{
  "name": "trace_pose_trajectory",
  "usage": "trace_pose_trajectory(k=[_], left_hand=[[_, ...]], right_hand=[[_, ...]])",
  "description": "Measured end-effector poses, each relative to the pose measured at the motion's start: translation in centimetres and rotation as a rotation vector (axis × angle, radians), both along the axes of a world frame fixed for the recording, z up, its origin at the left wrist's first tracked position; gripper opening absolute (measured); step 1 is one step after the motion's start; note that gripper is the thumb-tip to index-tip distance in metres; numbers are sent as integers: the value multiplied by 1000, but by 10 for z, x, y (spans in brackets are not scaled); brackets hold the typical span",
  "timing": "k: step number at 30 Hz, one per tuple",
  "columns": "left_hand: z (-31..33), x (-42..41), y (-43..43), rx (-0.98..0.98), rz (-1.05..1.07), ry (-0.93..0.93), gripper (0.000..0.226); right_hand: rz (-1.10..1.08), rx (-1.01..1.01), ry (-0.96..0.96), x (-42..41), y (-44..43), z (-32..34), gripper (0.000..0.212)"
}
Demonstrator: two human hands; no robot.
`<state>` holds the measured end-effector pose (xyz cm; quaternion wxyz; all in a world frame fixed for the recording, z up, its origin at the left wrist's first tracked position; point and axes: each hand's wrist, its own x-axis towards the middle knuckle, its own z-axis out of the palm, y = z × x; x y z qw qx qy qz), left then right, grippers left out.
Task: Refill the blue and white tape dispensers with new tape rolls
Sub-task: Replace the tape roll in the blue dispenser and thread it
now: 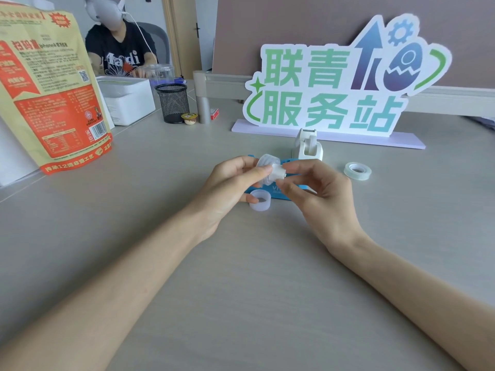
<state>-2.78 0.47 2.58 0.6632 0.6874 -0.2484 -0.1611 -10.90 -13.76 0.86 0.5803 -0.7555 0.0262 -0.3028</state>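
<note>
My left hand [230,183] grips a clear tape roll [265,161] above the desk. My right hand [316,188] pinches a small white spool core [278,171] that sits in the roll's centre hole. Below and behind both hands lies the blue tape dispenser [274,192], mostly hidden. The white tape dispenser [308,145] stands upright just beyond it. A second clear tape roll [357,170] lies flat to the right. An empty translucent ring [259,200] rests on the desk under my left fingers.
A large white and green cut-out sign [334,89] stands behind the dispensers. At the left are an orange snack bag [53,89], a white box [128,99] and a black mesh pen cup [172,103]. A person sits across the desk at the back left.
</note>
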Motion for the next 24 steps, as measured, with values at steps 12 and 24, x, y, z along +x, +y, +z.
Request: trace_pose_trajectory(k=[12, 24], left_hand=[[1, -5, -1, -3, 42, -32, 14], [9, -7, 5, 73, -28, -77, 20]], right_hand=[[-13, 43, 18, 2, -2, -1, 16], [-11, 21, 24, 0, -1, 0, 26]])
